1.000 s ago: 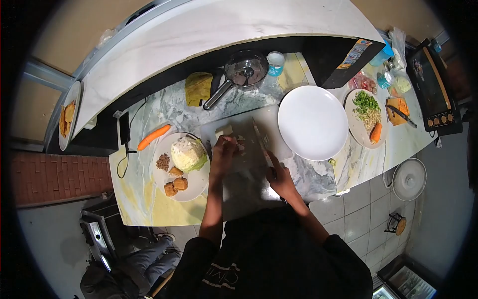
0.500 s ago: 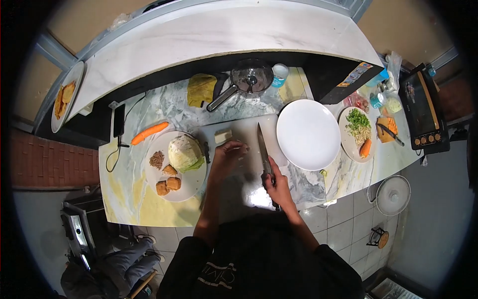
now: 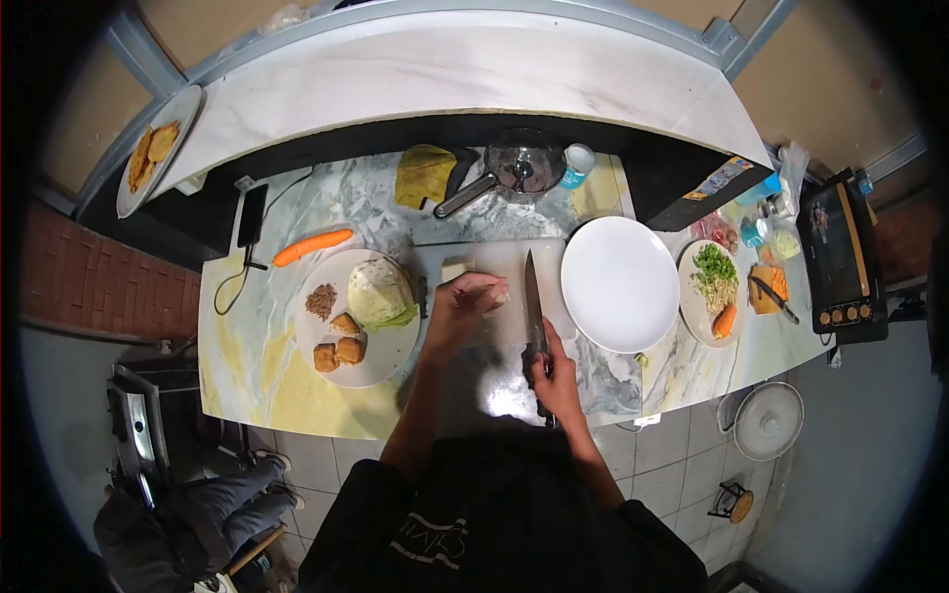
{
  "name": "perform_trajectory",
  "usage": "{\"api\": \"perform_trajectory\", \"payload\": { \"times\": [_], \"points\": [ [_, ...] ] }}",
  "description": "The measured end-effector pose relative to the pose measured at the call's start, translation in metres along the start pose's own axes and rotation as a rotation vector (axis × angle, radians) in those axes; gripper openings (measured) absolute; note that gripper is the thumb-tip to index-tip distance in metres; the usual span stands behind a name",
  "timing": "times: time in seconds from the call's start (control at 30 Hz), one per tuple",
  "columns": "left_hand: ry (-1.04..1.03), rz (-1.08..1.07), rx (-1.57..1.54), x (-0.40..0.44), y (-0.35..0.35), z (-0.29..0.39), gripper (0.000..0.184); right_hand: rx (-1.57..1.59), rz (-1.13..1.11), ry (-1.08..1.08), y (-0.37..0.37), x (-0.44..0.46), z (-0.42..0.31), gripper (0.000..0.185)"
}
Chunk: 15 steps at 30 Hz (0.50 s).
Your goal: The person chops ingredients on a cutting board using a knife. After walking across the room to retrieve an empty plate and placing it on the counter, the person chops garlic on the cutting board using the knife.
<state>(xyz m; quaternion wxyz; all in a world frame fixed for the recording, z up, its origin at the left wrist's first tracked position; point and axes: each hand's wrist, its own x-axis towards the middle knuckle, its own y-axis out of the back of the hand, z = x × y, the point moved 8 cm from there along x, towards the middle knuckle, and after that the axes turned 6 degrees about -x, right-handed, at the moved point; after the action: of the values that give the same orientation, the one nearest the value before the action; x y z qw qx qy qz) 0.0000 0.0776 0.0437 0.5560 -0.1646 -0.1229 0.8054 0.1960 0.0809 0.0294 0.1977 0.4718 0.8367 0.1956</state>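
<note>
My right hand point(image 3: 556, 376) is wrapped round the black handle of a kitchen knife point(image 3: 534, 301), its blade pointing away from me over the white cutting board point(image 3: 506, 255). Over the board's middle, my left hand point(image 3: 469, 300) has its fingers pinched on a small pale piece point(image 3: 503, 296), too small to name. A whitish block point(image 3: 458, 267) lies just beyond the left hand, partly covered by it. On the left, a plate point(image 3: 326, 279) carries a cut cabbage point(image 3: 378, 293), brown fried cubes point(image 3: 348, 350) and a brown crumbly heap point(image 3: 320, 302).
A white plate point(image 3: 620, 285) stands right of the board. Further right are a plate of chopped greens point(image 3: 713, 263) and a toaster oven point(image 3: 840, 262). A carrot point(image 3: 312, 247), a chopper bowl point(image 3: 525, 163) and a can point(image 3: 577, 165) lie behind. A seated person's legs point(image 3: 232, 504) show lower left.
The camera view has shifted a little. My left hand has turned and come closer to the knife blade, with the pale piece now showing at its fingertips. My right hand still holds the knife.
</note>
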Motion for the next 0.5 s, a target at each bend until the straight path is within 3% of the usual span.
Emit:
{"api": "perform_trajectory", "payload": {
  "times": [0.5],
  "points": [
    [-0.062, 0.022, 0.008, -0.008, 0.007, -0.004, 0.022, -0.073, 0.022, 0.026, 0.001, -0.005, 0.002, 0.066]
  ]
}}
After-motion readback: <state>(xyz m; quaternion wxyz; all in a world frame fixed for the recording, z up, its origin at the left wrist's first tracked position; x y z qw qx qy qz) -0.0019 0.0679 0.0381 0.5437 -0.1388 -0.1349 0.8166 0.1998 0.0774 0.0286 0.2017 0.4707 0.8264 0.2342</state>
